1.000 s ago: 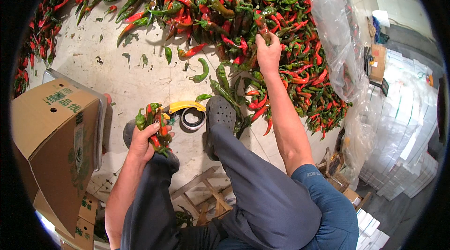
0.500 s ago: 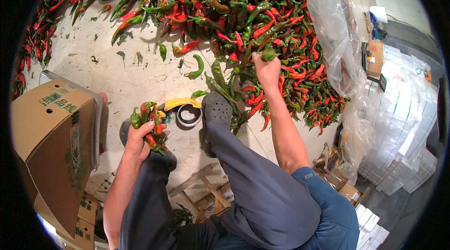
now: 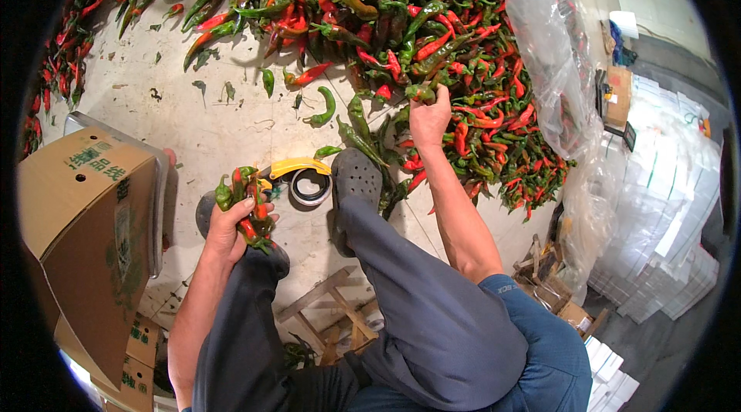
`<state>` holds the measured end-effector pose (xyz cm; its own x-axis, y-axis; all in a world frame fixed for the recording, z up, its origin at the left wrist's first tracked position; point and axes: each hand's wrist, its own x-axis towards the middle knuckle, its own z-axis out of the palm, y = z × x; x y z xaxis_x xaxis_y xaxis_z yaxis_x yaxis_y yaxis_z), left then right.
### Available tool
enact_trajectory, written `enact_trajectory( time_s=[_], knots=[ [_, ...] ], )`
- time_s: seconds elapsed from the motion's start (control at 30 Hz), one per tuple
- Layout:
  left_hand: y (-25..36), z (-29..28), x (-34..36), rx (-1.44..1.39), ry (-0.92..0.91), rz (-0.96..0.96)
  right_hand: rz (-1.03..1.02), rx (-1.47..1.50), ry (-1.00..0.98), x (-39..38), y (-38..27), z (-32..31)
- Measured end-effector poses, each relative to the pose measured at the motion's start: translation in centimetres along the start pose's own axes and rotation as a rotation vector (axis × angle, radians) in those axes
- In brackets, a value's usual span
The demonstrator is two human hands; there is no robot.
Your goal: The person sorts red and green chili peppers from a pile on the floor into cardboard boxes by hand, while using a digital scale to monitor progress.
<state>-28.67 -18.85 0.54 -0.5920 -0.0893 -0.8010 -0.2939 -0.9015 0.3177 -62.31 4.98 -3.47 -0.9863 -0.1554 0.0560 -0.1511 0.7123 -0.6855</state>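
My left hand point(image 3: 231, 223) is closed around several red and green chili peppers point(image 3: 245, 203), held upright above my left shoe. My right hand point(image 3: 428, 111) is at the front edge of the big pepper pile point(image 3: 347, 3), fingers closed on a dark green pepper point(image 3: 419, 92). Loose green peppers point(image 3: 355, 138) lie on the pale floor point(image 3: 177, 64) between that pile and my grey perforated clog point(image 3: 359, 180). Between my feet sit a yellow curved plastic tool point(image 3: 297, 166) and a dark roll point(image 3: 310, 192), possibly tape.
An open cardboard box point(image 3: 93, 180) rests at left on a metal platform point(image 3: 162, 227). Another pepper heap point(image 3: 69, 57) curves along the far left. Clear plastic sheeting point(image 3: 540, 57) borders the pile. White stacked packages point(image 3: 656, 196) stand at right. A wooden frame point(image 3: 343, 300) lies beneath my legs.
My right hand has moved down and slightly left along the pile's edge, with a green pepper now in its fingers. My left hand keeps its bunch in nearly the same place.
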Motion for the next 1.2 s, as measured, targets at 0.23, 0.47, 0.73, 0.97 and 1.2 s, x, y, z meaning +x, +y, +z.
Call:
enact_trajectory(
  time_s=[0.23, 0.47, 0.73, 0.97, 1.2],
  knots=[
    [-0.1, 0.6, 0.1, -0.009, -0.027, 0.01, -0.028, -0.474, -0.054, 0.2, -1.7, 3.9],
    [0.0, -0.4, 0.0, -0.016, 0.0, 0.007, -0.041, -0.156, -0.124, 1.1, -0.8, -1.8],
    [0.0, 0.6, 0.1, -0.011, -0.007, 0.012, 0.211, 0.143, -0.146, -1.5, 0.6, -1.5],
    [-0.5, 0.2, 0.0, -0.013, -0.004, -0.006, 0.255, -0.331, -0.103, -1.3, -2.6, 4.7],
    [0.0, 1.3, 0.6, -0.012, -0.041, 0.002, 0.329, 0.367, -0.077, -0.6, 2.7, 3.9]
  ],
)
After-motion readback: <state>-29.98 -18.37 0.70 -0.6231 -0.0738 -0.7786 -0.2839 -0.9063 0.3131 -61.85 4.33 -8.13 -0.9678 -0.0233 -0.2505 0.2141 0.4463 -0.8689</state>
